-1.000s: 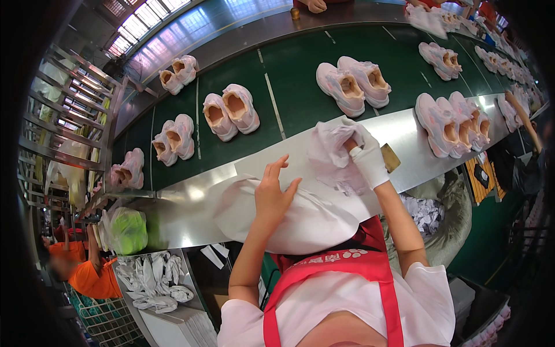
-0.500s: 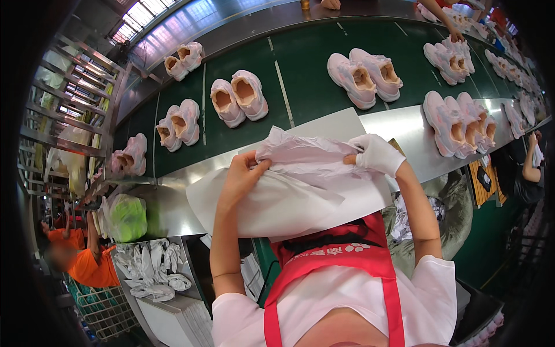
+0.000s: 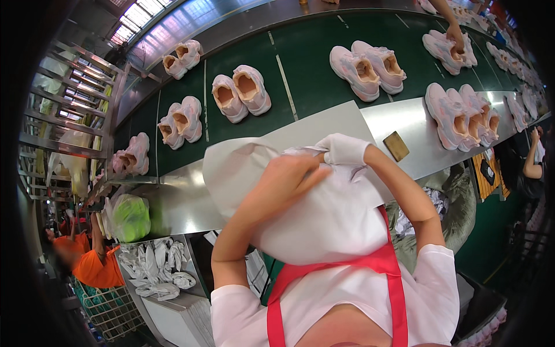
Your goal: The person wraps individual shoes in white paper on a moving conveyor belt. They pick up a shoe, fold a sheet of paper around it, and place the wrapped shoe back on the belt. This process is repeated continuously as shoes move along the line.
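A large white sheet of wrapping paper (image 3: 324, 222) is bunched up in front of my chest, over the metal edge of the bench. My right hand (image 3: 346, 150), in a white glove, is closed on the crumpled upper part of the paper. Bare and smeared by motion, my left hand (image 3: 286, 182) lies over the same paper with its thumb toward the right hand; its grip is unclear. Beneath the held paper, a flat white sheet (image 3: 350, 120) rests on the bench. A small brown block (image 3: 396, 146) sits right of my gloved hand.
Pale pink sneakers stand in pairs on the green conveyor (image 3: 306, 75), one pair (image 3: 367, 72) just ahead. More sneakers (image 3: 462, 118) stand on the metal bench (image 3: 413, 124) at right. A co-worker's hand (image 3: 455, 36) touches shoes far right. A green bag (image 3: 130, 218) lies left.
My left hand has swung right and inward, toward the gloved right hand. The paper, spread between both hands before, is now gathered. The brown block has come into fuller view.
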A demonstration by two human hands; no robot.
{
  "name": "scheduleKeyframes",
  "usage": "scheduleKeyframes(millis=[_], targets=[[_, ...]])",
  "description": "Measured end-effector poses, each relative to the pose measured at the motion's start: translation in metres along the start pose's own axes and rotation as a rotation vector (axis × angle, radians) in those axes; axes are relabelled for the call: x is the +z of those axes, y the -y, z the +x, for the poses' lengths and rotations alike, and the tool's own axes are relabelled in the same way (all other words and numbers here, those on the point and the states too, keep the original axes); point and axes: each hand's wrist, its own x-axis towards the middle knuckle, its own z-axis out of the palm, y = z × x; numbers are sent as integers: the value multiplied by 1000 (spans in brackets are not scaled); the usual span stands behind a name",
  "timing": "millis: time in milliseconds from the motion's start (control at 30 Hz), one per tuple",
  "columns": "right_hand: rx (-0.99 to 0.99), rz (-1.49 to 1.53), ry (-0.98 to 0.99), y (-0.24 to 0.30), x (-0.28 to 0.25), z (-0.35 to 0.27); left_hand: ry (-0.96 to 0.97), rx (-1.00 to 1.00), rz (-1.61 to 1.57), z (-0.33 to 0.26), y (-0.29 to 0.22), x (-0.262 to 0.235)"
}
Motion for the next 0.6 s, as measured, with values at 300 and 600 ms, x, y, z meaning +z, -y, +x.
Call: scheduleKeyframes(millis=[300, 600], targets=[[57, -238, -90, -36, -6, -7, -403, -180, 198, 41, 109, 112], [325, 157, -620, -111, 9, -204, -367, -313, 304, 39, 108, 122]])
